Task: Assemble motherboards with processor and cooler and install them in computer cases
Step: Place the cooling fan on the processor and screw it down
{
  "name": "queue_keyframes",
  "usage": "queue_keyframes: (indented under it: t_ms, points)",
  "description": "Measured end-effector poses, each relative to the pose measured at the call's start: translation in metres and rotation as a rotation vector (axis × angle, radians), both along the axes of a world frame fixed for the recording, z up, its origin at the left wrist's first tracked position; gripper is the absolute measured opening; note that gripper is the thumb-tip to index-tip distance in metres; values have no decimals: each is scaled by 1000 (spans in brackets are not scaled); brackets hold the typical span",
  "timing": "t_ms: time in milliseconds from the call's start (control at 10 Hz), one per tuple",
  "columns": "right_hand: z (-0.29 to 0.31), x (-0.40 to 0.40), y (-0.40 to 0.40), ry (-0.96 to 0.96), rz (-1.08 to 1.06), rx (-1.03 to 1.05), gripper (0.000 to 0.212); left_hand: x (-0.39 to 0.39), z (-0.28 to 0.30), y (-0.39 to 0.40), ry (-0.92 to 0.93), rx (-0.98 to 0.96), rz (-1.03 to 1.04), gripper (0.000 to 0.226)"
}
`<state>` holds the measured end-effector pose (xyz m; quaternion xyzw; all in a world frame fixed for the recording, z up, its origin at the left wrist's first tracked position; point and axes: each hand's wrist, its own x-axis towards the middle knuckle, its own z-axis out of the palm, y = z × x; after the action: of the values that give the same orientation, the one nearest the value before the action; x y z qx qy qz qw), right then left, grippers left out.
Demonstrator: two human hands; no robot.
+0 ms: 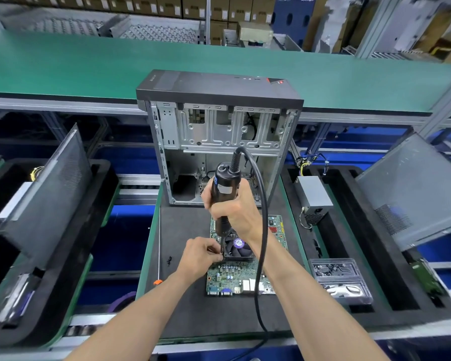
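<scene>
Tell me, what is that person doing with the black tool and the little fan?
A person is building a computer. Their right hand grips a black electric screwdriver and points it straight down at a corner of the cooler fan, which sits on a green motherboard. Their left hand pinches right by the tip, probably steadying the screw. Just behind stands an open computer case, without a board in it yet, so the motherboard has not gone in.

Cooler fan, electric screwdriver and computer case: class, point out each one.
cooler fan (238,247): head view, purple hub sticker.
electric screwdriver (223,190): head view, black body.
computer case (214,86): head view, black front panel.
</scene>
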<state>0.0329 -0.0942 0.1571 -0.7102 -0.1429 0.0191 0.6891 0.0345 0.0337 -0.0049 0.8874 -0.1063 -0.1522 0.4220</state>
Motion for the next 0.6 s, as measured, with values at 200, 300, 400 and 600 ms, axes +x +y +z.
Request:
queue_keyframes:
  t_ms: [200,300,400,600]
  points:
    - [4,-1,2,43,6,6,55,0,1,2,2,13,-1,25]
    - [2,-1,0,50,-23,15,56,0,0,2,2,22,-1,21]
    - [6,0,0,-11,-39,16,39,0,-2,2,8,21,2,22]
    - [21,0,-16,-59,-140,180,31,7,0,2,26,67,-20,24]
